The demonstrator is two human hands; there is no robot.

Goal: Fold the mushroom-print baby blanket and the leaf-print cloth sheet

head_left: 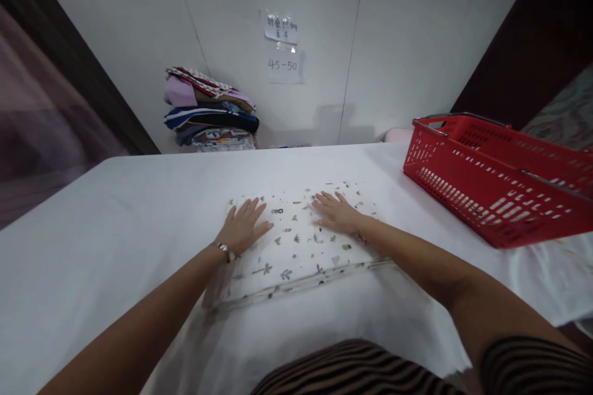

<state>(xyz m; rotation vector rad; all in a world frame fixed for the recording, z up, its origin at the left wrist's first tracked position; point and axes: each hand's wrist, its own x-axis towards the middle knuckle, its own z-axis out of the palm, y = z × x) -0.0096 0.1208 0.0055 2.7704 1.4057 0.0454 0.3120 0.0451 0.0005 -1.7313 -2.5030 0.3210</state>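
Observation:
A folded white cloth (296,247) printed with small leaf and animal shapes lies flat in the middle of the white-covered table (115,228). My left hand (243,225) rests palm down on the cloth's left part, fingers spread, with a bracelet at the wrist. My right hand (336,211) lies flat on the cloth's upper right part, fingers spread and pointing left. Neither hand grips anything.
A red plastic basket (500,179) with metal handles stands on the table's right side. A stack of folded clothes (208,112) sits against the white wall behind the table's far left. Two paper notes (283,49) hang on the wall.

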